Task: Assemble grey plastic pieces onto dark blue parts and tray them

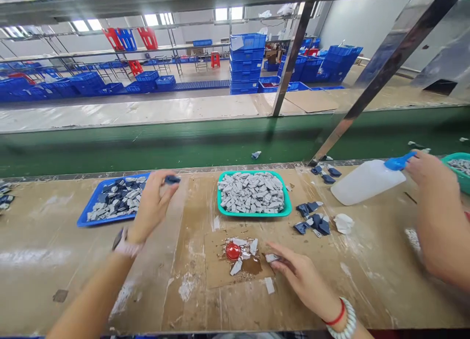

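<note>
Raised near the blue tray [83, 218], my left hand [152, 204] pinches a small dark navy piece [172, 179] between thumb and fingers. Dark and light grey pieces fill that tray. My right hand [299, 275] is low over the table, its thumb and fingers closed on a small light grey piece [271, 258]. Just left of it, a red round cap-like dish [233, 251] sits on a wet cardboard patch [216, 278], with several grey pieces [237, 266] around it. One more grey piece [270, 285] lies by the patch's right edge.
A green tray [222, 211] heaped with grey pieces stands behind the patch. Several navy scraps [318, 224] and a crumpled white scrap [344, 223] lie right of it. Another person's hand [428, 168] grips a white bottle [367, 182] with a blue top. A green conveyor belt [165, 150] runs behind.
</note>
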Tool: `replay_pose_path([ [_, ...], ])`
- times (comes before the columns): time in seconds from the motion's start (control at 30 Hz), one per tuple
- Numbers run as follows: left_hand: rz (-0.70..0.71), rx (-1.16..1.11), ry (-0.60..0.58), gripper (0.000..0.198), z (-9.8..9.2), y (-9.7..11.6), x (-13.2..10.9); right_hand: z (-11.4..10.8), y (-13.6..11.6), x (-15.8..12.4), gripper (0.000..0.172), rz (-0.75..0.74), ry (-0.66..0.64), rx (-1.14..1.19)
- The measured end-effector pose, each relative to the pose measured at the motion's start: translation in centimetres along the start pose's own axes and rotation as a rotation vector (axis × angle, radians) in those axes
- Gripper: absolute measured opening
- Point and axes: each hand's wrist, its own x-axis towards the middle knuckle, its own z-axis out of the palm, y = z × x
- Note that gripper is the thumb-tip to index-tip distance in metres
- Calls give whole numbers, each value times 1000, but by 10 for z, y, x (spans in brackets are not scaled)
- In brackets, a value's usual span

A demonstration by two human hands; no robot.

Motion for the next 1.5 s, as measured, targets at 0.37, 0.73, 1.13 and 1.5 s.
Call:
replay_pose_path([
  [0.37, -763, -1036, 297, 39, 45, 47, -216, 37, -7, 6, 30, -360, 115, -388],
  [0.73, -616, -720, -196, 31, 67, 52, -186, 21, -13, -2, 31, 58, 85, 310],
  [1.13, -192, -325, -411, 27, 98, 97, -160, 15, -69, -15, 22, -473, 385, 190],
  [1.5, -217, -251, -227, 24, 105, 94, -170, 36, -72, -26, 48, -562, 80, -83],
])
